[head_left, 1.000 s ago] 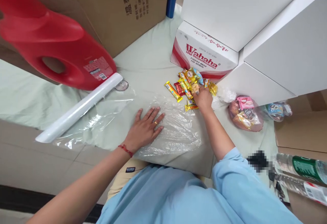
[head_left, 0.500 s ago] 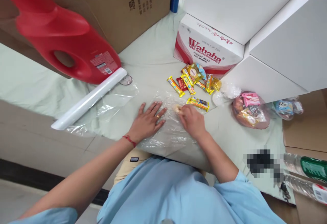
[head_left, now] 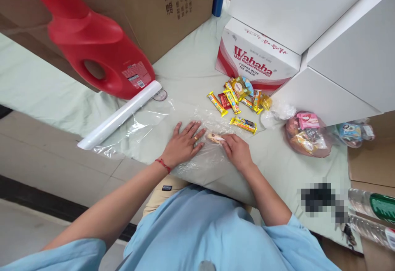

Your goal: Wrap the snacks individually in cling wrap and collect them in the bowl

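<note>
A sheet of clear plastic film (head_left: 200, 162) lies crinkled on the cloth-covered table before me. My left hand (head_left: 184, 142) rests flat on its left side, fingers spread. At the middle of the film is a small beige wrapped snack (head_left: 215, 138), and the fingers of my right hand (head_left: 237, 150) pinch its right end. Just beyond that hand lie yellow-wrapped snack bars (head_left: 243, 124). More yellow bars (head_left: 217, 103) and a gold packet (head_left: 239, 86) are heaped farther back.
A white roll (head_left: 120, 114) with clear film spread beside it lies at left, against a red jug (head_left: 101, 52). Behind stand a cardboard box (head_left: 138, 11) and a Wahaha carton (head_left: 256, 61). To the right are a netted snack bundle (head_left: 308, 135) and plastic bottles (head_left: 375, 205).
More of the beige snack shows now, as my right fingers have shifted to its right end. My left hand stays flat on the film. The view has shifted slightly.
</note>
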`<act>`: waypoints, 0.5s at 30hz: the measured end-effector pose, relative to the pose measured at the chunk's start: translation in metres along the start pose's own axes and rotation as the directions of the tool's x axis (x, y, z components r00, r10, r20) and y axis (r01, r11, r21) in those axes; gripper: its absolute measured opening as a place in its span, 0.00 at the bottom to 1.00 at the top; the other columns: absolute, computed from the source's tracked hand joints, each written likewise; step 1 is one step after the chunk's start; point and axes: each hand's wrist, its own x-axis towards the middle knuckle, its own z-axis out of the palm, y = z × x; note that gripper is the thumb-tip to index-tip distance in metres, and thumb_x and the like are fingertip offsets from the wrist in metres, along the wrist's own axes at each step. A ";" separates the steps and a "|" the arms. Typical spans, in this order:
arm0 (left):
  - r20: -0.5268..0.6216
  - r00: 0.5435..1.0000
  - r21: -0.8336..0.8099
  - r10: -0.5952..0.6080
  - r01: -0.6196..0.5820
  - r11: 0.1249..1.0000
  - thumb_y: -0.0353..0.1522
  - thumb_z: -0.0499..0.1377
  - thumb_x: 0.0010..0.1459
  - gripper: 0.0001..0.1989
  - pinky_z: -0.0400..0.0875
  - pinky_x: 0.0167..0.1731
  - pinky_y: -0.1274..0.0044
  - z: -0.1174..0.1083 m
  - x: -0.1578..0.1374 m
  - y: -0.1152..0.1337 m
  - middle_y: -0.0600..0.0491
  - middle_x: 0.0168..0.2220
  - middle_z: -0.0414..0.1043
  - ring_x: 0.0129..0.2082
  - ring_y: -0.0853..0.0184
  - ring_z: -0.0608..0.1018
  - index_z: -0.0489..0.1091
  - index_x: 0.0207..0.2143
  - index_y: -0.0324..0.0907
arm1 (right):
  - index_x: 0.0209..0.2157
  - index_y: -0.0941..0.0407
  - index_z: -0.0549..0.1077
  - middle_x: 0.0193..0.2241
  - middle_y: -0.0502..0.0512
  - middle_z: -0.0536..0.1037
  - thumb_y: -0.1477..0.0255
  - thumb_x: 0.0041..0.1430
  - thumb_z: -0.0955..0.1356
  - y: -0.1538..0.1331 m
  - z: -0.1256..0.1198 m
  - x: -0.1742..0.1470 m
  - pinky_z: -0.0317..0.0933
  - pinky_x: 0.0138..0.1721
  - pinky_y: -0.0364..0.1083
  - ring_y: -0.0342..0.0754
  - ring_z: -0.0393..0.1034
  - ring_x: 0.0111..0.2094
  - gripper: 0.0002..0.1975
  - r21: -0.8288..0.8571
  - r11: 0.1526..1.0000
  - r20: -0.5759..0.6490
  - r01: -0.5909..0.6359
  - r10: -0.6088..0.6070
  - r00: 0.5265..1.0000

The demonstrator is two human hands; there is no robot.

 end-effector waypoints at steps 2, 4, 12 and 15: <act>-0.002 1.000 -0.008 0.003 -0.003 1.000 0.45 0.45 0.75 0.29 0.40 0.73 0.47 0.000 0.000 0.000 0.44 0.77 0.52 0.76 0.50 0.58 0.60 0.74 0.49 | 0.51 0.52 0.80 0.46 0.61 0.83 0.62 0.77 0.59 0.003 -0.003 0.007 0.69 0.48 0.50 0.55 0.77 0.47 0.19 0.026 1.000 0.013 -0.017 0.017 1.000; -0.002 1.000 -0.017 0.005 -0.005 1.000 0.46 0.46 0.75 0.30 0.39 0.73 0.47 0.000 0.000 0.000 0.44 0.77 0.51 0.76 0.50 0.58 0.60 0.74 0.50 | 0.46 0.52 0.80 0.41 0.59 0.84 0.63 0.77 0.60 0.010 -0.006 0.016 0.68 0.45 0.48 0.54 0.77 0.44 0.19 0.045 0.998 0.025 -0.047 0.046 0.999; 0.011 1.000 -0.027 0.016 -0.015 1.000 0.51 0.49 0.73 0.35 0.35 0.73 0.48 0.001 -0.001 -0.003 0.43 0.78 0.49 0.77 0.50 0.56 0.54 0.76 0.49 | 0.31 0.53 0.78 0.28 0.54 0.81 0.62 0.66 0.62 0.075 -0.033 0.012 0.61 0.33 0.45 0.51 0.73 0.31 0.17 0.122 0.949 0.091 -0.289 0.280 0.956; 0.039 0.998 -0.029 0.047 -0.046 0.999 0.57 0.52 0.69 0.42 0.31 0.73 0.47 0.003 -0.001 -0.006 0.41 0.78 0.46 0.77 0.47 0.55 0.50 0.77 0.48 | 0.30 0.54 0.78 0.28 0.56 0.82 0.60 0.63 0.64 0.097 -0.050 -0.009 0.62 0.34 0.47 0.52 0.72 0.32 0.16 0.118 0.888 0.008 -0.444 0.446 0.895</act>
